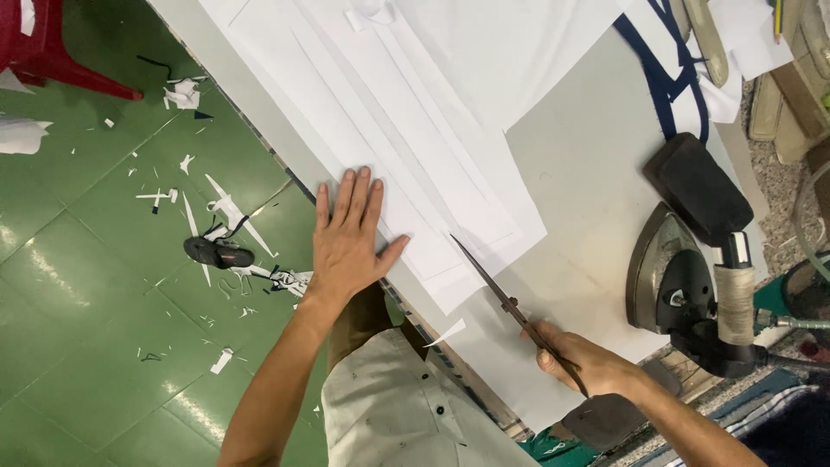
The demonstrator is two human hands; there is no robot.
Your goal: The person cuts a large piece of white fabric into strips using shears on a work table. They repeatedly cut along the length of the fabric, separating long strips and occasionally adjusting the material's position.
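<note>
Right hand [588, 361] grip closed around handles of long dark metal scissors [506, 298], blades at edge of layered white fabric sheets [415, 173]. Left hand [347, 238] spread flat, pinning fabric at table's [588, 173] near edge. Fabric looks thin, limp, likely slides; hold flat beside cut.

No packages, labels, signs or screens showed anywhere in the head view at this moment; nothing of that kind lay on the table or on the floor beside it.
</note>
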